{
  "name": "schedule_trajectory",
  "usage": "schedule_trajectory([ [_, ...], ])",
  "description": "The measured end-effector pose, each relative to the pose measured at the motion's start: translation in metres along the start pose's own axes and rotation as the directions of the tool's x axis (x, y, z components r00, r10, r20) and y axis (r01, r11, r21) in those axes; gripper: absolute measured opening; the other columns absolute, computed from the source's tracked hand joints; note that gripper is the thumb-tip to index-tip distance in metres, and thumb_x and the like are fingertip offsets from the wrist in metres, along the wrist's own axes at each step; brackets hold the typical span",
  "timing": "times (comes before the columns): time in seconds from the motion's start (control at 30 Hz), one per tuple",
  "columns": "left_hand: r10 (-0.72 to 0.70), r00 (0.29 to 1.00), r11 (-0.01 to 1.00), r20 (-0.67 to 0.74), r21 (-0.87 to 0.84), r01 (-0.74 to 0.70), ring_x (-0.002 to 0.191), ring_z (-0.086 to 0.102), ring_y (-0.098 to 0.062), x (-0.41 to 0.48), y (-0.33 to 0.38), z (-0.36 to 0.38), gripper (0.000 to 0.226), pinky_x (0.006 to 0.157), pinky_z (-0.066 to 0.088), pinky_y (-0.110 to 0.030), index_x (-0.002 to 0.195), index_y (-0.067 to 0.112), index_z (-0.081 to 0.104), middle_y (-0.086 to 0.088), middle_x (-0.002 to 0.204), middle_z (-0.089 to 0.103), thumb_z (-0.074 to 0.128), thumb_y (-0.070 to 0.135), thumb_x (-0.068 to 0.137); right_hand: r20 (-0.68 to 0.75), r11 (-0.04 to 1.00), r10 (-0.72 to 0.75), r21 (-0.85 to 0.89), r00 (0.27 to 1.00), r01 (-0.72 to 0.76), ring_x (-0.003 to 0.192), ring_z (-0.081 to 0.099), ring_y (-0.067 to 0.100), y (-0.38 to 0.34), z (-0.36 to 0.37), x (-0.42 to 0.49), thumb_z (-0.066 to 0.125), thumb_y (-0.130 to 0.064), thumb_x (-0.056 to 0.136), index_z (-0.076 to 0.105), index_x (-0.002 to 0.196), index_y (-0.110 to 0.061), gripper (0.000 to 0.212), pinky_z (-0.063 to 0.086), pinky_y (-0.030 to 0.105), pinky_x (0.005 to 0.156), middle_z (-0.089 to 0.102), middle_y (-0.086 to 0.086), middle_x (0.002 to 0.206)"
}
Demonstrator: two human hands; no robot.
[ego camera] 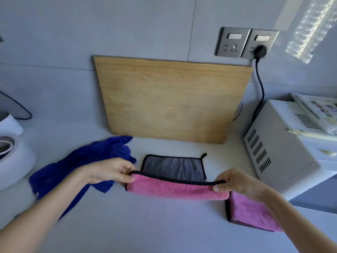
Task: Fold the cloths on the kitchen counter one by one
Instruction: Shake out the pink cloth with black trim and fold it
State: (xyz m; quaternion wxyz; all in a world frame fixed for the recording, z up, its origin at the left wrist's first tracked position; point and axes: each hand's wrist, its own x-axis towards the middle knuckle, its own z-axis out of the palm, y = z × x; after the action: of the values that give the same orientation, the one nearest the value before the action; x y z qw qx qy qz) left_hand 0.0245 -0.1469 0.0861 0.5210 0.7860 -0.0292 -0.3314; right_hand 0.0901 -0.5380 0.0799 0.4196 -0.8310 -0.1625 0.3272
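Both hands hold the pink cloth [173, 189] over the middle of the counter [145, 225]; the left hand [111, 170] pinches the left end of its black-trimmed edge between thumb and curled fingers; the right hand [235, 181] pinches the right end the same way, thumb on the pink side. The edge is stretched between them, and the pink face hangs toward the counter's front edge; beyond it the cloth's grey face lies flat on the counter, with a small black loop at its far right corner.

A blue cloth [76, 161] lies crumpled toward the left, running from the back down under the left forearm; a folded cloth [249, 210], pink with a dark border, lies flat near the right front, partly under the right forearm.

A board [173, 99] leans on the wall along the back edge, just behind the grey face; a microwave [279, 143] stands at the right end; a white appliance [16, 159] stands at the left end. On the wall above, a black plug [259, 50] sits in the right one of two sockets [231, 42], and its cable drops behind the microwave.
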Motion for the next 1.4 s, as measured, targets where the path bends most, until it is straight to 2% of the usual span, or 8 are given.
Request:
schedule_trajectory([
  [0.2,-0.203,0.973,0.979,0.109,0.0,0.204,0.07,0.066,-0.002,0.021,-0.045,0.033,0.004,0.064,0.05,-0.015,0.083,0.018,0.064,0.009,0.074,0.073,0.064,0.016,0.087,0.203,0.996,0.091,-0.022,0.975,-0.088,0.046,0.039,-0.003,0.03,0.024,0.002,0.076,-0.019,0.077,0.068,0.052,-0.028,0.028,0.029,0.01,0.048,0.048,-0.017,0.044],
  [0.43,-0.332,0.852,0.938,-0.405,-0.238,0.253,0.08,0.06,-0.02,0.092,-0.066,0.032,0.023,0.077,0.053,-0.036,0.068,0.012,0.049,-0.005,0.076,0.057,0.06,0.013,0.088,-0.227,0.984,0.174,0.019,0.958,-0.175,0.052,0.04,0.01,0.048,0.032,0.075,0.067,-0.001,0.078,0.069,0.066,-0.013,0.017,0.029,0.016,0.046,0.05,-0.001,0.057],
  [0.6,-0.291,0.674,0.941,-0.679,-0.075,0.331,0.048,0.028,-0.014,0.136,-0.078,0.037,0.048,0.05,0.022,-0.027,0.051,0.017,0.027,0.002,0.05,0.029,0.061,0.009,0.082,-0.347,0.96,0.263,0.005,0.9,-0.279,0.044,0.042,0.013,0.061,0.033,0.132,0.068,-0.007,0.078,0.059,0.057,-0.02,0.027,0.032,0.023,0.047,0.047,-0.002,0.049],
  [0.73,-0.229,0.561,0.919,-0.795,0.013,0.394,0.046,0.042,-0.019,0.148,-0.092,0.049,0.043,0.044,0.025,-0.026,0.048,0.012,0.038,0.001,0.045,0.036,0.062,0.011,0.083,-0.476,0.893,0.312,-0.148,0.822,-0.425,0.084,0.061,0.027,0.073,0.048,0.149,0.066,-0.028,0.082,0.065,0.088,-0.018,0.012,0.041,0.029,0.066,0.065,0.007,0.085],
  [0.83,-0.287,0.475,0.89,-0.832,-0.047,0.454,0.074,0.06,-0.032,0.143,-0.093,0.062,0.033,0.058,0.041,-0.033,0.091,-0.007,0.054,-0.015,0.074,0.06,0.062,0.025,0.086,-0.6,0.823,0.321,-0.207,0.733,-0.53,0.111,0.052,0.034,0.08,0.063,0.138,0.059,-0.042,0.086,0.053,0.12,-0.012,0.046,0.046,0.038,0.083,0.058,0.011,0.116],
  [0.93,-0.31,0.462,0.872,-0.831,-0.055,0.486,0.081,0.06,-0.032,0.127,-0.102,0.086,0.041,0.061,0.04,-0.033,0.098,-0.006,0.052,-0.02,0.092,0.063,0.058,0.034,0.088,-0.632,0.821,0.401,-0.073,0.663,-0.566,0.113,0.054,0.037,0.086,0.086,0.108,0.055,-0.046,0.088,0.046,0.127,-0.006,0.057,0.047,0.042,0.086,0.056,0.016,0.123],
  [1.13,-0.34,0.511,0.907,-0.79,-0.133,0.399,0.071,0.057,-0.03,0.104,-0.117,0.124,0.032,0.059,0.036,-0.031,0.08,0.004,0.051,-0.006,0.07,0.056,0.056,0.033,0.09,-0.466,0.782,0.568,0.048,0.678,-0.621,0.102,0.063,0.032,0.092,0.128,0.066,0.069,-0.033,0.08,0.048,0.118,-0.002,0.054,0.043,0.032,0.071,0.064,0.015,0.112],
  [1.4,-0.204,0.482,0.912,-0.852,0.013,0.409,0.052,0.048,-0.025,0.081,-0.138,0.118,0.034,0.044,0.028,-0.03,0.069,0.007,0.044,-0.007,0.057,0.052,0.053,0.031,0.091,-0.421,0.783,0.545,-0.054,0.726,-0.619,0.074,0.061,0.026,0.096,0.134,0.038,0.07,-0.035,0.073,0.048,0.065,-0.018,0.03,0.039,0.028,0.057,0.061,0.002,0.071],
])
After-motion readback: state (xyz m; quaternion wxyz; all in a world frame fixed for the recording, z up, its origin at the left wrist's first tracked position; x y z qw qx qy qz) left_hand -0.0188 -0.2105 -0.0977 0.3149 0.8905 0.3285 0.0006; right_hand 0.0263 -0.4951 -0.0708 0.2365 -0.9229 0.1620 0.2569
